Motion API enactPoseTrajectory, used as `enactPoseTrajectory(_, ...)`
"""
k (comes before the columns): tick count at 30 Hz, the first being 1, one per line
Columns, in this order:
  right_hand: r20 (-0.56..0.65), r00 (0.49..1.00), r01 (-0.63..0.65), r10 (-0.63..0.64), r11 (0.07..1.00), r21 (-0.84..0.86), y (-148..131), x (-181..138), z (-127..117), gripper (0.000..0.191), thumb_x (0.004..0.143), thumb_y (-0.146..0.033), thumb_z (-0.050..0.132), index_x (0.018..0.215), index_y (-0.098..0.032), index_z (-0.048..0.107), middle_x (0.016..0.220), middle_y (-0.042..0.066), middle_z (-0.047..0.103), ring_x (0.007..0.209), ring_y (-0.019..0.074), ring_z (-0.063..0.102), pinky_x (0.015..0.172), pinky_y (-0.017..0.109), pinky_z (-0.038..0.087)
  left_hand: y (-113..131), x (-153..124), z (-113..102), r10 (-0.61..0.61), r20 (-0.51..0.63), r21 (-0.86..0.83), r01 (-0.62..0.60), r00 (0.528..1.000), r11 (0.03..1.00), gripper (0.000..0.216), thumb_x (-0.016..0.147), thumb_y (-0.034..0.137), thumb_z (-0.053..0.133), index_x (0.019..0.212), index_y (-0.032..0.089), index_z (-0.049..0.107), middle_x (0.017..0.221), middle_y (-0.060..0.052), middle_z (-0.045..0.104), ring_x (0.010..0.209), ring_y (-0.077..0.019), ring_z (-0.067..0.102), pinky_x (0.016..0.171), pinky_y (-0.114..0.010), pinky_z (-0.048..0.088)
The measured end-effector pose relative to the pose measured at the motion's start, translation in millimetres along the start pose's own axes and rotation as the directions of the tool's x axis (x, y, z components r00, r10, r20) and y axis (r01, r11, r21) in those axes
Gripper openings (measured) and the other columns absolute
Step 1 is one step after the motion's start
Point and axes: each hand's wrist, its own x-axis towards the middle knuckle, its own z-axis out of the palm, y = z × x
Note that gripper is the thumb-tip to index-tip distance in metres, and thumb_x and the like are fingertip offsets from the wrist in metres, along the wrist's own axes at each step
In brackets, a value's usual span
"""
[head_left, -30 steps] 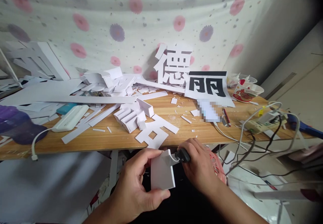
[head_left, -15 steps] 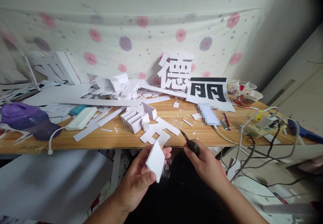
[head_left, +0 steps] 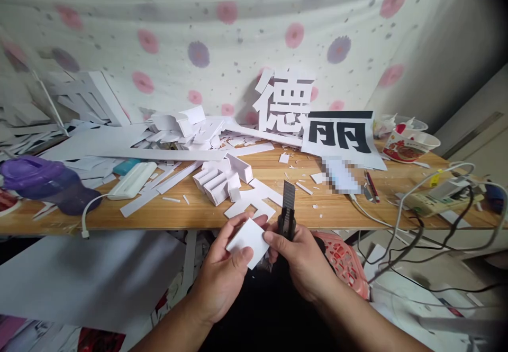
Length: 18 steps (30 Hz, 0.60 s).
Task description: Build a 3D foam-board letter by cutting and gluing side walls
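Note:
My left hand [head_left: 222, 272] is closed on a small white foam-board piece [head_left: 248, 240], thumb on its face, just below the front edge of the wooden table [head_left: 166, 215]. Right beside it my right hand [head_left: 304, 259] grips a black utility knife [head_left: 287, 210] held upright, its blade extended upward in front of the table edge. The two hands nearly touch. On the table just beyond them lie a flat white cut-out character [head_left: 254, 199] and a white 3D foam letter [head_left: 222, 178].
White board strips and offcuts [head_left: 130, 145] cover the table's left and back. A standing white character [head_left: 286, 100] and a black printed sheet [head_left: 342, 136] lean at the back. Purple bottle [head_left: 43, 182] left; power strip with cables [head_left: 436, 199] and bowl [head_left: 408, 144] right. Red basket [head_left: 343, 264] below.
The left hand has turned the white piece flatter and brought it close to the right hand. The right hand has raised the knife upright, blade pointing up. The camera view shifted slightly.

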Motion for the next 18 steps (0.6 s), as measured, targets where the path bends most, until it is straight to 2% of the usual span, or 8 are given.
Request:
enactPoseTrajectory(1,-0.006,1.000,-0.018,0.018,1.000,-0.014,-1,1,-2,0.030,0.072,-0.041,0.075,0.064,-0.016,0.060,0.050,-0.004,0.051,0.050,0.0089,0.042,0.052,0.023,0.033,2,1,-3,-0.005,0.005,0.048,0.005,1.000,0.999,0.047,0.077,0.028,0.075,0.121,0.027,0.057,0.119,-0.006,0.064,0.109,-0.0221,0.059,0.093,-0.032,0.048)
enactPoseTrajectory(3,-0.009,0.998,-0.056,0.055,0.997,-0.055,-4,5,-6,0.030,0.072,-0.040,0.076,0.064,-0.016,0.060,0.047,-0.005,0.050,0.048,0.0088,0.043,0.052,0.024,0.033,8,4,-9,-0.017,0.010,0.167,0.015,1.000,0.986,0.039,0.078,0.030,0.073,0.115,0.024,0.061,0.109,-0.005,0.067,0.095,-0.0178,0.061,0.084,-0.028,0.050)
enactPoseTrajectory(6,0.019,0.997,-0.068,0.070,0.993,-0.099,-9,11,-11,0.029,0.071,-0.037,0.077,0.063,-0.015,0.060,0.046,-0.005,0.049,0.048,0.0086,0.043,0.052,0.024,0.034,15,8,-16,-0.024,-0.005,0.364,0.024,1.000,0.931,0.018,0.084,0.033,0.067,0.094,0.018,0.068,0.082,-0.003,0.067,0.073,-0.0116,0.057,0.068,-0.022,0.049)
enactPoseTrajectory(8,0.052,0.997,-0.048,0.052,0.996,-0.079,-12,15,-12,0.027,0.072,-0.036,0.076,0.064,-0.015,0.062,0.047,-0.005,0.051,0.048,0.0087,0.045,0.052,0.024,0.035,19,10,-16,-0.012,-0.041,0.445,0.029,0.999,0.895,0.020,0.084,0.035,0.067,0.083,0.015,0.067,0.072,-0.001,0.064,0.065,-0.0099,0.054,0.060,-0.020,0.047)
enactPoseTrajectory(10,0.076,0.997,-0.029,0.031,0.999,-0.030,-12,16,-13,0.024,0.074,-0.035,0.075,0.070,-0.015,0.065,0.050,-0.004,0.053,0.049,0.0091,0.046,0.053,0.024,0.037,20,10,-14,0.000,-0.106,0.426,0.046,0.994,0.904,0.021,0.081,0.035,0.070,0.080,0.015,0.067,0.073,-0.002,0.065,0.065,-0.0107,0.056,0.057,-0.019,0.048)
enactPoseTrajectory(13,0.065,0.998,-0.007,0.005,1.000,0.026,-10,14,-14,0.022,0.073,-0.034,0.077,0.081,-0.015,0.068,0.054,-0.004,0.056,0.051,0.0094,0.049,0.054,0.024,0.040,19,11,-7,-0.006,-0.213,0.273,0.065,0.977,0.960,0.022,0.076,0.034,0.075,0.080,0.015,0.066,0.078,-0.003,0.067,0.070,-0.0120,0.059,0.054,-0.018,0.050)
enactPoseTrajectory(15,0.057,0.998,0.012,-0.014,1.000,0.025,-7,11,-15,0.022,0.072,-0.034,0.078,0.081,-0.015,0.069,0.056,-0.003,0.057,0.053,0.0089,0.050,0.054,0.023,0.040,18,11,-4,-0.010,-0.249,0.197,0.061,0.968,0.978,0.023,0.073,0.034,0.077,0.080,0.015,0.066,0.078,-0.002,0.067,0.068,-0.0112,0.060,0.052,-0.016,0.049)
enactPoseTrajectory(18,0.083,0.996,0.031,-0.032,0.999,0.009,-4,7,-14,0.022,0.074,-0.035,0.076,0.076,-0.015,0.068,0.056,-0.003,0.057,0.054,0.0078,0.049,0.054,0.021,0.040,17,12,-2,-0.007,-0.263,0.186,0.058,0.965,0.981,0.024,0.072,0.033,0.078,0.080,0.015,0.066,0.077,-0.002,0.067,0.066,-0.0111,0.061,0.051,-0.017,0.050)
